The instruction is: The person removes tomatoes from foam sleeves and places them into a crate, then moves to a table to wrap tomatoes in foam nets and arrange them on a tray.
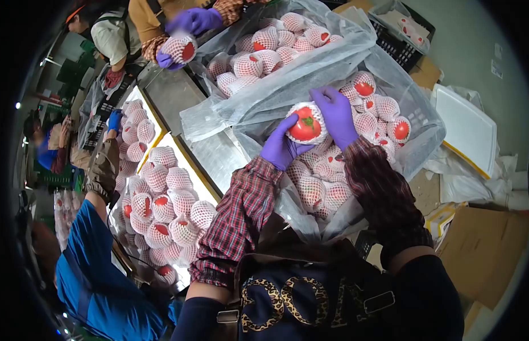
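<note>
cups the tomato (304,129) in foam net (320,136) with left hand (279,148) above plastic liner (428,115), probably for steadiness; curls right hand (339,116) narrowly at the net's rim, cannot tell whether pinching.

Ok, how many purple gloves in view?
4: wearer's left hand and right hand, at a netted tomato; co-worker's upper hand and lower hand, top left, at another netted tomato. Others may hide.

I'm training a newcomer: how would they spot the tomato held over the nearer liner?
Find the nearer plastic liner, full of netted tomatoes. Above it, the left hand holds one tomato, the right hand beside it. Unlike its neighbours, it shows a green, star-shaped calyx.
</note>
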Demonstrator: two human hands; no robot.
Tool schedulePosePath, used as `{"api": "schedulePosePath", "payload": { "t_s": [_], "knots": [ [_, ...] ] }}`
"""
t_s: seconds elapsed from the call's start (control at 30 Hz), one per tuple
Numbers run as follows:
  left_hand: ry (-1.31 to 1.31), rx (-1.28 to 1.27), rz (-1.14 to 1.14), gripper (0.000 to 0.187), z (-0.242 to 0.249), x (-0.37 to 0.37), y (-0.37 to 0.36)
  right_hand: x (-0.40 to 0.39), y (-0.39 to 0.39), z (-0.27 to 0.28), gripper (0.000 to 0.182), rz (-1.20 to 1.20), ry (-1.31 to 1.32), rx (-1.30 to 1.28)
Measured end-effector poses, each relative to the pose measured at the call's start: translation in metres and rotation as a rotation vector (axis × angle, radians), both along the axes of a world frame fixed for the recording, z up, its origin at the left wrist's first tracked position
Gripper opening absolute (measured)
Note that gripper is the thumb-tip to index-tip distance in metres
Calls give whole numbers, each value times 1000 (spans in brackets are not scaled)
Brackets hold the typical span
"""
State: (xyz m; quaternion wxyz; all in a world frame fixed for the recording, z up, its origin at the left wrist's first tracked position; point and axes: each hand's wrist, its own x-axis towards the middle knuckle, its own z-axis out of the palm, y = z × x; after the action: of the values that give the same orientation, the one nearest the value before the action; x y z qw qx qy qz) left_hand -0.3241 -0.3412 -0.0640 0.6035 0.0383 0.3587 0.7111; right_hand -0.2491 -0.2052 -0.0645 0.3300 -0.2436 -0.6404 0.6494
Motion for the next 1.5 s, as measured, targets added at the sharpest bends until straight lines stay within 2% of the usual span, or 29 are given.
{"api": "schedulePosePath", "payload": {
  "t_s": [0.1, 0.2, 0.3, 0.33, 0.37, 0.43, 0.47, 0.53, 0.57, 0.63, 0.67, 0.77, 0.8, 0.83, 0.9, 0.93, 1.0, 1.1, 1.23, 1.27, 1.37, 1.4, 1.5],
  "knots": [
    [11, 32, -23, 54, -4, -3, 0, 1, 1, -1, 20, 17, 29, -76],
    [75, 31, -13, 57, -14, -3, -1, 3, 14, -16, 19, -8, 62, -304],
    [-105, 204, 28, 62, -13, 0, -6, 11, 34, -60, 20, 260, -16, -169],
    [-122, 190, 45, 67, -7, 2, -6, 5, 28, -62, 22, 307, -139, -71],
    [-203, 206, 20, 68, -5, 1, -4, 13, 23, -64, 21, 428, -223, 244],
    [-360, 238, -22, 70, -2, -4, 0, 16, 12, -52, 26, 156, -382, 707],
    [-372, 158, 49, 70, 1, -4, -1, 15, 10, -32, 30, 180, -228, 506],
    [-199, 57, 119, 68, -15, -8, 0, 14, 7, 4, 39, 224, 63, 95],
    [-117, 5, 150, 67, -28, -11, 1, 15, -1, 7, 41, 276, 60, 246],
    [-48, -81, 135, 53, -43, -16, 1, 20, -15, 12, 46, 373, 54, 551],
    [-4, -108, 141, 50, -45, -16, 2, 22, -13, 16, 47, 429, -7, 542],
    [233, -223, 265, 38, -52, -19, 5, 12, 1, 3, 46, 268, -3, 72],
    [312, -228, 292, 37, -55, -20, 4, 13, 2, 0, 46, 160, 2, -327],
    [390, -232, 320, 37, -48, -17, 5, 16, 6, 1, 47, 205, -24, -348],
    [236, -112, 236, 41, -35, -9, 7, 23, 13, 0, 50, 299, -76, -396],
    [190, -76, 207, 42, -29, -5, 7, 18, 7, -2, 53, 182, -108, -398],
    [45, 50, 100, 45, -18, -2, 6, 16, 5, -9, 54, 151, -152, -317],
    [150, 138, 49, 47, -12, 1, 4, 17, -3, -7, 48, 180, -148, -197],
    [-155, 189, 29, 50, -11, -2, -1, 15, -3, -14, 38, 175, -108, -45],
    [-97, 186, 58, 49, -10, -3, -1, 13, -1, -15, 37, 165, -89, -5],
    [73, 177, 141, 47, -14, -3, 0, 9, -16, -8, 34, 57, 21, 414],
    [182, 132, 153, 47, -21, -4, 1, 14, -26, 1, 32, 90, -101, 413],
    [130, 130, 145, 47, -30, -7, 2, 14, -30, 0, 33, 55, -214, 479]
  ]
}}
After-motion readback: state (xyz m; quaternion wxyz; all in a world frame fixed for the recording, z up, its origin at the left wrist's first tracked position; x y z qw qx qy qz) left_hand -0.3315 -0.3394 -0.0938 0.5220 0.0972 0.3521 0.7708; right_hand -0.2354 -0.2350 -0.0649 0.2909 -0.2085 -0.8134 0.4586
